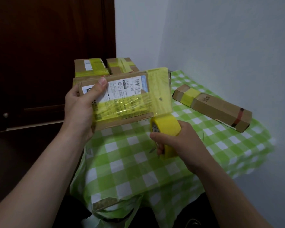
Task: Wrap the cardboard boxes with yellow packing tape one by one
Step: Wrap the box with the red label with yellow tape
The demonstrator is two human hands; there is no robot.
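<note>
A green-and-white checked cloth (138,162) covers the table (237,145) and hangs over its near edge. A dark wooden door (48,46) with a small round knob (5,115) stands left. A pale wall (212,38) rises behind.

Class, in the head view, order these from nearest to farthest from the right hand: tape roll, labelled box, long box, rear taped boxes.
1. tape roll: gripped in the right hand.
2. labelled box: up-left, in the left hand.
3. long box: on the table, right.
4. rear taped boxes: far back, left.
</note>
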